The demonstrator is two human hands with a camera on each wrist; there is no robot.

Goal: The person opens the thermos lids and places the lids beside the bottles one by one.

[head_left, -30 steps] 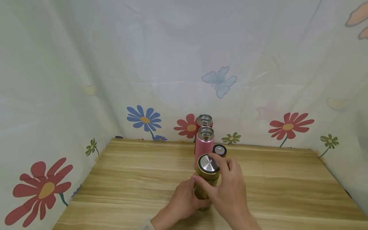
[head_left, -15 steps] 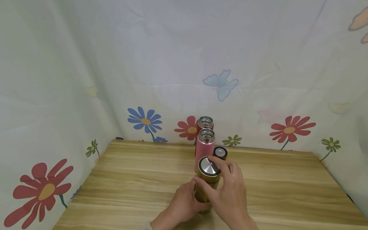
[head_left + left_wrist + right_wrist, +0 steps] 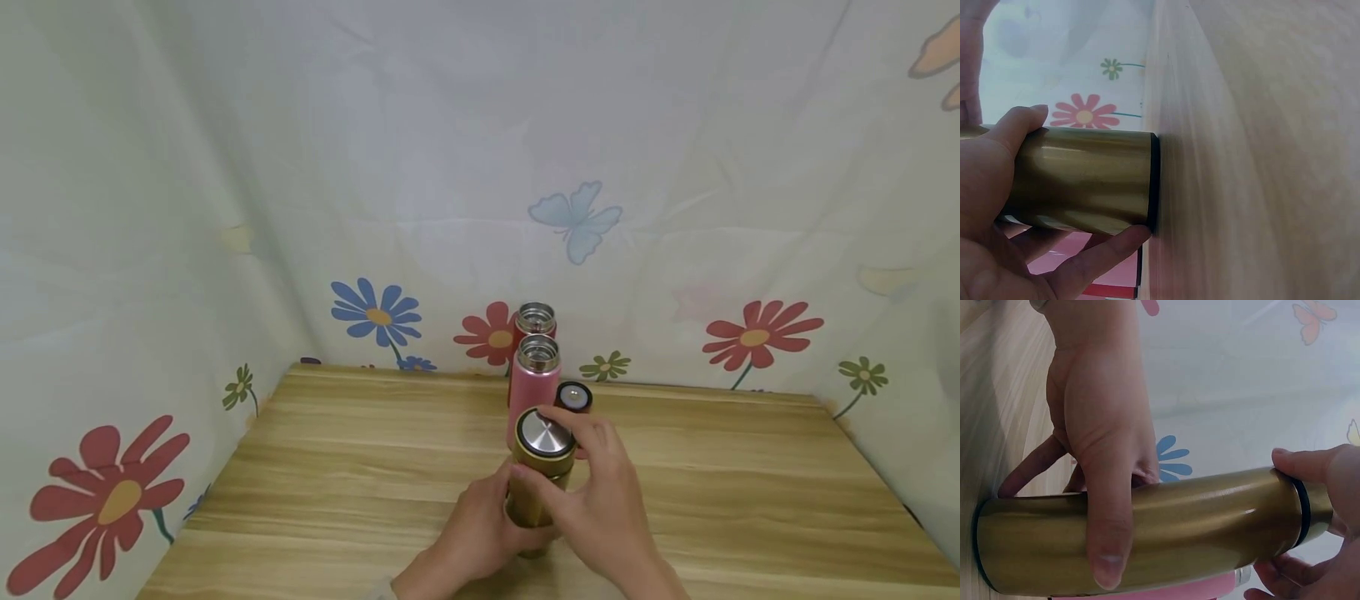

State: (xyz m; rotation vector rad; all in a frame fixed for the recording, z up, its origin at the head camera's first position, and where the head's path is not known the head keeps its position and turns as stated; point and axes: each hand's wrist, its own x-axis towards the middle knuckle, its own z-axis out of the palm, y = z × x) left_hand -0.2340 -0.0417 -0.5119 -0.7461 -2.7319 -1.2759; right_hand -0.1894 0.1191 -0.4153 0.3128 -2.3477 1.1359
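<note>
A gold thermos (image 3: 528,507) stands upright on the wooden table, its gold lid (image 3: 546,435) topped by a brushed steel disc with a black ring. My left hand (image 3: 476,527) grips the body low down; in the right wrist view its thumb lies across the gold side. My right hand (image 3: 606,496) holds the lid, thumb at the near side and index finger over the top edge. In the left wrist view the thermos's black base (image 3: 1155,181) meets the tabletop. The right wrist view shows my right fingertips around the lid seam (image 3: 1300,512).
Right behind the gold thermos stands a pink thermos (image 3: 533,392) without a lid, its steel neck bare. A red thermos (image 3: 536,327), also lidless, is partly hidden behind it. A loose lid (image 3: 574,397) lies inside-up to their right. A flower-printed curtain (image 3: 420,167) surrounds the table (image 3: 337,467).
My right fingers have shifted slightly around the lid, the index finger now further left over its top. The left hand stays put on the body. The head view has tilted a little.
</note>
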